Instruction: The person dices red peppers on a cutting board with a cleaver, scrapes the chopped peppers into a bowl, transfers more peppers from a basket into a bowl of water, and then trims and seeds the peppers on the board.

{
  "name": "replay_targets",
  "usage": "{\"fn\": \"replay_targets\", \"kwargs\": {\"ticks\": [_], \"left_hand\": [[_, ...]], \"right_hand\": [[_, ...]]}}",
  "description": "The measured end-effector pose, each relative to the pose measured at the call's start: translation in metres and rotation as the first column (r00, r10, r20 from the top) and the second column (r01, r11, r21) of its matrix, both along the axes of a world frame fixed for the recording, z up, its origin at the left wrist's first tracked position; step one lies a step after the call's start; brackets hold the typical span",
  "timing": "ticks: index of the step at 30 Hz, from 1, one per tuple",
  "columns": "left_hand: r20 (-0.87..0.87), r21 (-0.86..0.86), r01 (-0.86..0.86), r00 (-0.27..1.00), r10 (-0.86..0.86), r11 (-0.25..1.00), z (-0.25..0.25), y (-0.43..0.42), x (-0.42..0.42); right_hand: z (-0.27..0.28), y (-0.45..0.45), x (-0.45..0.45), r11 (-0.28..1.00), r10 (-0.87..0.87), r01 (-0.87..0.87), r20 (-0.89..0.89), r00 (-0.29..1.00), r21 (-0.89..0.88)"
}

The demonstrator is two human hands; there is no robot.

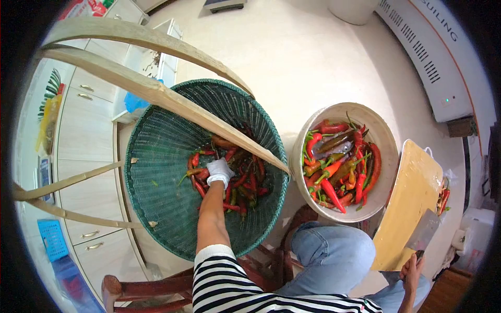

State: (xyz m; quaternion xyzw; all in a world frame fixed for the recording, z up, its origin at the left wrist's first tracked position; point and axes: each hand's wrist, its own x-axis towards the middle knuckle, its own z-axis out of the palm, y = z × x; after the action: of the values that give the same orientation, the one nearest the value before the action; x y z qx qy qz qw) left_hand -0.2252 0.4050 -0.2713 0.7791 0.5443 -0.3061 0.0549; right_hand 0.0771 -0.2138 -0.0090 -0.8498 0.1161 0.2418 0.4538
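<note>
My left hand [219, 171], in a white glove, reaches down into a deep green woven basket [156, 172]. It rests among red and dark green chili peppers [242, 180] at the basket's bottom; its fingertips are hard to make out. At the lower right, my bare right hand [412, 268] is closed round the dark handle of a cleaver [425, 229]. The broad blade lies over a yellowish cutting board [404, 195]. Between basket and board stands a white bucket [385, 156] holding more red and green peppers [342, 167], with some liquid among them.
Long bamboo handle strips [172, 101] arch over the basket and to its left. A brown wooden chair [151, 288] is below. Pale cabinets [86, 182] line the left side, and a white appliance [425, 57] stands upper right. More peppers [444, 200] lie beyond the board.
</note>
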Motion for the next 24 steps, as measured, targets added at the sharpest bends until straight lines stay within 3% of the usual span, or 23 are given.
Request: {"fn": "replay_targets", "kwargs": {"ticks": [9, 13, 17, 19, 21, 24], "left_hand": [[0.194, 0.064, 0.016, 0.981, -0.029, 0.998, 0.09, -0.026, -0.001], [0.418, 0.108, -0.153, 0.903, 0.095, 0.982, 0.139, -0.037, -0.005], [0.599, 0.063, -0.349, 0.763, 0.244, 0.935, 0.191, -0.058, -0.008], [0.654, 0.056, -0.404, 0.705, 0.273, 0.913, 0.216, -0.066, -0.004], [0.818, -0.068, -0.471, 0.478, 0.319, 0.88, 0.237, -0.082, -0.006], [0.904, -0.058, -0.469, 0.351, 0.246, 0.881, 0.268, -0.105, -0.008]], "right_hand": [[0.002, -0.001, 0.004, 0.983, 0.08, -0.076, -0.02, 0.997, 0.167], [-0.009, -0.014, 0.007, 0.968, 0.067, -0.057, -0.033, 0.997, 0.244], [-0.013, -0.019, 0.008, 0.959, 0.029, -0.018, -0.033, 0.999, 0.284], [-0.021, -0.027, 0.012, 0.929, 0.092, -0.088, 0.006, 0.996, 0.359], [-0.02, -0.029, 0.014, 0.917, 0.106, -0.073, -0.065, 0.992, 0.392], [-0.034, -0.038, 0.017, 0.93, 0.088, -0.062, -0.054, 0.995, 0.363]]}}
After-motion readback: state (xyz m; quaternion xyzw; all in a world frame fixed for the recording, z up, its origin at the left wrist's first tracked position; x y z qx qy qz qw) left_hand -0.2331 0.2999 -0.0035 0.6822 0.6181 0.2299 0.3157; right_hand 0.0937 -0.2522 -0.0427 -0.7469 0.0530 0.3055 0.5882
